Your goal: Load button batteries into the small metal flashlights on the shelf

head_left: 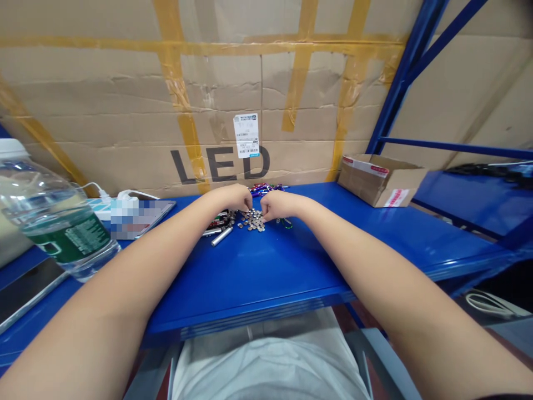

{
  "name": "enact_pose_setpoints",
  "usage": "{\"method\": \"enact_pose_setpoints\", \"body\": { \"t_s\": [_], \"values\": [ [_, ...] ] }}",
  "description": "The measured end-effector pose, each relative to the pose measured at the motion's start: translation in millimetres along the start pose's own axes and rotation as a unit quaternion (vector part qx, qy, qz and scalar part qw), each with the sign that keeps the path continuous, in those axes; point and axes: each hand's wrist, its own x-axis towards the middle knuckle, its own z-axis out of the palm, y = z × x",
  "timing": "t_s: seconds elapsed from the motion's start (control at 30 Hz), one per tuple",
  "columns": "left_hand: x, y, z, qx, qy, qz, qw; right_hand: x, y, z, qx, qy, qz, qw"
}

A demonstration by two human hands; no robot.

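A loose pile of small round silver discs [253, 220], which look like button cells, lies on the blue tabletop [266, 266]. At the pile's left edge is my left hand [238, 197], its fingers curled down in a pinch among the discs. My right hand [278, 205] pinches at the right edge. Whatever sits between the fingertips of either hand is too small or hidden to make out. Close by on the left lie a silver metal tube [222, 236] and several dark red and silver tubes [216, 222], partly behind my left forearm. Shiny purple and red tubes [266, 189] lie behind my hands.
At far left stand a large water bottle [70, 233] and a dark phone-like slab [29, 286]. Behind them are a white power strip [100, 208] and a flat device [156, 214]. An open cardboard box [377, 180] sits back right. A taped carton [125, 111] walls the back.
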Motion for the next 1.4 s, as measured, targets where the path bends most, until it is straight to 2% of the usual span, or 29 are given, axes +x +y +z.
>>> {"method": "enact_pose_setpoints", "body": {
  "t_s": [0.33, 0.67, 0.87, 1.1, 1.27, 1.4],
  "values": [
    [-1.7, 2.2, 3.6, -0.006, 0.002, -0.011, 1.0, -3.2, 1.7, 1.5, 0.052, 0.012, 0.001, 0.999],
    [-7.9, 5.6, 3.8, -0.005, 0.031, 0.0, 0.999, -9.3, -4.2, -4.3, 0.056, -0.018, 0.006, 0.998],
    [-2.1, 1.4, 9.1, 0.003, 0.054, 0.022, 0.998, -11.7, -6.9, -7.4, 0.053, -0.03, -0.005, 0.998],
    [1.5, -4.5, 11.2, 0.003, 0.034, 0.03, 0.999, -16.6, -13.5, -12.5, 0.034, -0.047, -0.001, 0.998],
    [-1.6, 0.3, 8.3, 0.007, 0.031, 0.025, 0.999, -19.2, -15.2, -14.8, 0.033, -0.076, -0.006, 0.997],
    [-4.1, 4.6, 6.9, -0.003, 0.03, 0.017, 0.999, -18.8, -16.7, -14.7, 0.02, -0.073, -0.009, 0.997]
  ]
}}
